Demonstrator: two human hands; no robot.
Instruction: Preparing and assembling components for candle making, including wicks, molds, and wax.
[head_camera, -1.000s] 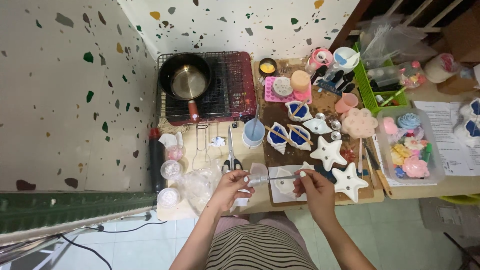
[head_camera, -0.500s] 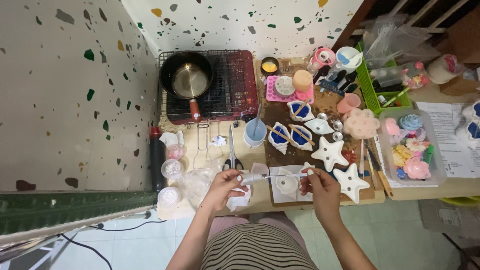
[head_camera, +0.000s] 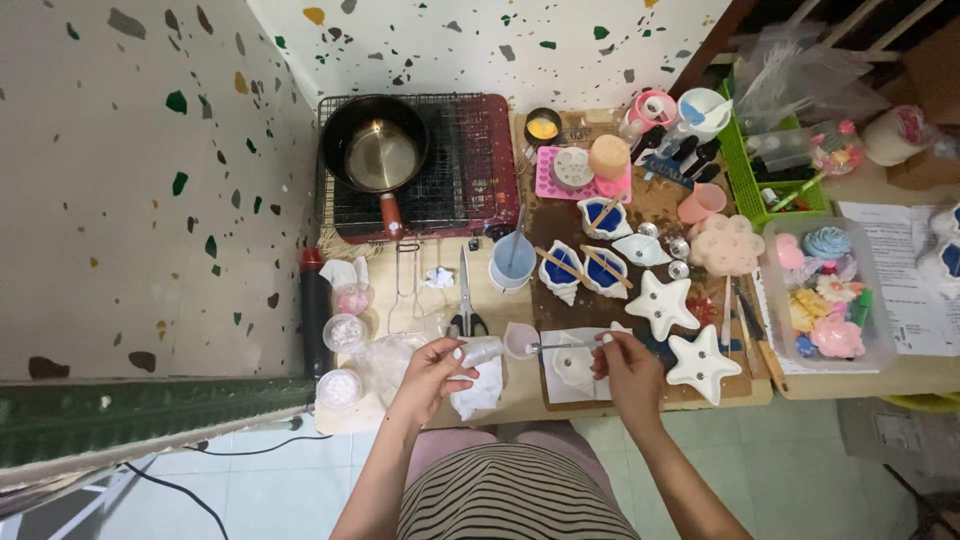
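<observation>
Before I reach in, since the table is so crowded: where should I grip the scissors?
Take the scissors by the black loop handles at the near end, coming from the table's front edge. They lie flat, blades pointing away toward the grill, so the handles face the person, probably with room just beyond the left hand.

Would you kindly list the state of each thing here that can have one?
Left hand: gripping a small clear vial, tilted sideways.
Right hand: pinching a thin metal stick.
Black saucepan: empty, on the wire grill.
Blue-filled shell moulds: full, sticks laid across.
White star moulds: unfilled.
Scissors: closed.
</observation>
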